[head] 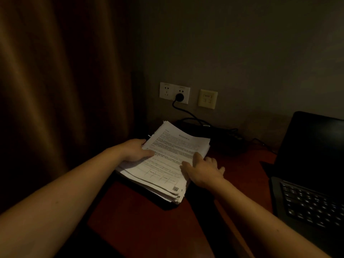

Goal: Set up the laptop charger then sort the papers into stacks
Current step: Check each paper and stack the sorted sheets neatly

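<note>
At the middle of the red desk [145,224] sits the stack of papers [167,157]. The left hand [136,150] grips its 9 o'clock edge, thumb on the top sheet. The right hand [203,169] lies flat, fingers spread, against its 3 o'clock edge. At 12 o'clock the charger plug [179,97] sits in the wall socket [183,90]. The laptop [309,183] stands open at 4 o'clock.

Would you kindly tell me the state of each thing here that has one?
Plug: in the right socket.
Left socket: free.
Laptop: open, screen dark.
Papers: one stack.
Left hand: grips the papers' left edge.
Right hand: open, touching their right edge.
</note>
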